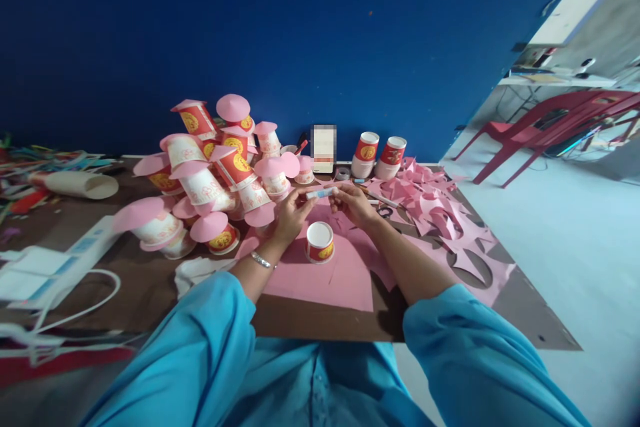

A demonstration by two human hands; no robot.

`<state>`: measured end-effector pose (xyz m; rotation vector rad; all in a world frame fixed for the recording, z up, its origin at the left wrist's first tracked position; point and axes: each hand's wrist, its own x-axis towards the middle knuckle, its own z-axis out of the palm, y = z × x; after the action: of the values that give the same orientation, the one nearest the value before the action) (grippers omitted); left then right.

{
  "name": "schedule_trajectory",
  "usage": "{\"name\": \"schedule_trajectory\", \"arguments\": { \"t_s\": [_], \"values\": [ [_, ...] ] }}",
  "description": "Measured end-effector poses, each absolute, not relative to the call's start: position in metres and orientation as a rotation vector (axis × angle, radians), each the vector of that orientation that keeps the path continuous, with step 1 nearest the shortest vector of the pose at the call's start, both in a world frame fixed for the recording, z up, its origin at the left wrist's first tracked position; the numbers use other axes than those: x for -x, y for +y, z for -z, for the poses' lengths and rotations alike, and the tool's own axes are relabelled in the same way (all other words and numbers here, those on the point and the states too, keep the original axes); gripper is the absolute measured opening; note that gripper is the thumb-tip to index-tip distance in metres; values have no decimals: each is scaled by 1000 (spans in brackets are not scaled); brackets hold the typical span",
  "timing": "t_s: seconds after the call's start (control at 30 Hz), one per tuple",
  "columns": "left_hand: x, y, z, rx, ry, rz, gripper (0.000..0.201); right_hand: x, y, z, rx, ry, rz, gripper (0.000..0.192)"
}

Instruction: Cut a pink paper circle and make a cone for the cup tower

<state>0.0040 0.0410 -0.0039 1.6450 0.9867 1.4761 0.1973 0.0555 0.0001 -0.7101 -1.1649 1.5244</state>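
Hands meeting over the pink sheet (320, 280) — left hand (290, 213) and right hand (353, 203) each closed around one end of a small white glue stick (320, 193), held level just above a single upturned paper cup (320, 241) on that sheet. Risks as judged from here: a twist too hard and the cap or stick slips from the fingers, dropping into the open cup or rolling among the pink offcuts (440, 213); an elbow drawn back to the left could nudge the heap of capped cups (210, 173), stacked loosely and leaning, and bring several down. Glue smeared on fingertips would mark the paper.

Counted: one glue stick, one loose cup under the hands, two stacks of plain cups (377, 155) by the blue wall (300, 33), roughly fifteen pink-capped cups in the heap — exact number hard to tell where they overlap. One bracelet (261, 259) on the left wrist, one white power strip (75, 253) at the worktop's (150, 280) left.
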Motion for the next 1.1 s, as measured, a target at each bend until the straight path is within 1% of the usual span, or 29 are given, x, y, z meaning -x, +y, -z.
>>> {"name": "schedule_trajectory", "arguments": {
  "t_s": [0.07,0.23,0.4,0.5,0.6,0.67,0.83,0.93,1.0,1.1],
  "values": [
    [-4,42,4,-1637,990,-1476,31,-197,56,3,724,-1169,-1534,49],
    [-4,41,4,-1614,985,-1467,32,-198,58,10,748,-1154,-1559,49],
    [-4,41,4,-1576,960,-1424,33,-193,54,3,696,-1088,-1573,47],
    [-5,45,5,-1519,916,-1358,44,-191,51,-4,673,-1041,-1565,45],
    [-7,48,6,-1451,858,-1265,58,-194,49,-9,661,-968,-1521,38],
    [-8,48,6,-1404,837,-1201,55,-196,50,-10,657,-916,-1486,35],
    [-11,43,0,-1297,827,-1028,38,-199,54,-10,653,-804,-1409,43],
    [-8,37,-8,-1242,828,-958,36,-197,56,-9,648,-768,-1394,44],
    [-2,32,-13,-1208,842,-942,44,-197,57,-8,644,-753,-1390,43],
    [12,21,-19,-1162,836,-879,62,-197,59,-7,645,-732,-1390,42]
  ]
}}
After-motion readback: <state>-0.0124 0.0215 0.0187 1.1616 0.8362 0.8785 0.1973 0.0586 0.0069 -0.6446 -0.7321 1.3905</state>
